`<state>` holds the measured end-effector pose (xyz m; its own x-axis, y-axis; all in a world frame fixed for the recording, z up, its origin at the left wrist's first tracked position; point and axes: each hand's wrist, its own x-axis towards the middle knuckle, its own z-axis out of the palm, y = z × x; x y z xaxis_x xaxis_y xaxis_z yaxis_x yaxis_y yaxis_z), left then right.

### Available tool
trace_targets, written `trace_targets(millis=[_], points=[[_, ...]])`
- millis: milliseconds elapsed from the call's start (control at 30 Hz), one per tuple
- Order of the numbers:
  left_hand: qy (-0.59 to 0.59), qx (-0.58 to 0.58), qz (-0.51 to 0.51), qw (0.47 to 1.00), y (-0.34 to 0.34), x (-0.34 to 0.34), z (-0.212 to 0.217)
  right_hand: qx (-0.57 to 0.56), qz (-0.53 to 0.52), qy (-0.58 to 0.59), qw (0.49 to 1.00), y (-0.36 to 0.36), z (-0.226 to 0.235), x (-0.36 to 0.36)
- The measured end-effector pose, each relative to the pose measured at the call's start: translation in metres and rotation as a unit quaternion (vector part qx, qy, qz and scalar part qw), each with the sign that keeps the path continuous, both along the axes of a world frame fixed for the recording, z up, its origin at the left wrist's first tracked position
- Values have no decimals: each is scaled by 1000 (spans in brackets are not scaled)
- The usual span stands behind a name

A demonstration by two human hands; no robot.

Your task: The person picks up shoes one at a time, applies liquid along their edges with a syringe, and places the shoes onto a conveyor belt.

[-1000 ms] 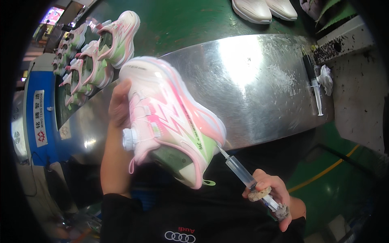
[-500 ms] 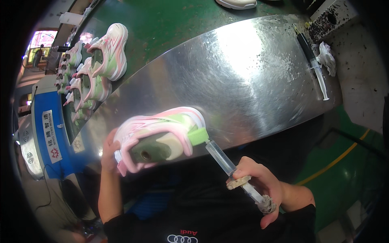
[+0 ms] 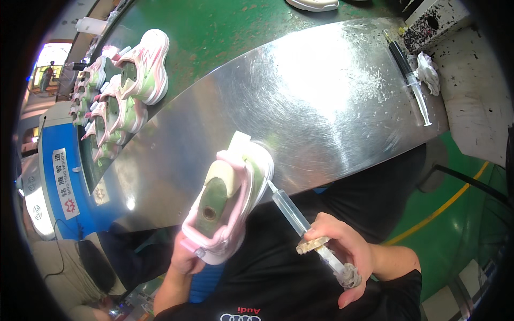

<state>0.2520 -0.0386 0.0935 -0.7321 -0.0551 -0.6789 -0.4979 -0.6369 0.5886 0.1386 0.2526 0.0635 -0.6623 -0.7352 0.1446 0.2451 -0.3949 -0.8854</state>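
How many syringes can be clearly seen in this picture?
2: a clear syringe is in the right hand, and a dark-barrelled syringe lies near the right end of the metal plate. The crowded far left may hide others.

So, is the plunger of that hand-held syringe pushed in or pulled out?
Pulled out, at least partly: white plunger rod shows between the pale collar and the gray wad at its end.
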Motion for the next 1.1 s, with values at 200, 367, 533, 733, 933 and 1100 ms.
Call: trace_targets(millis=[200,367,533,733,933,1100], points=[[44,102,13,994,24,4,-12,-10,2,0,1000,-1,17,0],[76,137,9,988,35,6,-27,33,31,7,999,-1,43,-4],[44,234,-19,971,49,-15,-28,88,109,-41,989,14,72,-6],[68,384,-88,917,63,-34,-38,138,93,49,985,35,102,-6],[94,410,-150,895,86,-68,-37,166,28,68,983,54,120,7],[105,397,-139,901,102,-90,-38,181,-54,93,978,62,125,16]])
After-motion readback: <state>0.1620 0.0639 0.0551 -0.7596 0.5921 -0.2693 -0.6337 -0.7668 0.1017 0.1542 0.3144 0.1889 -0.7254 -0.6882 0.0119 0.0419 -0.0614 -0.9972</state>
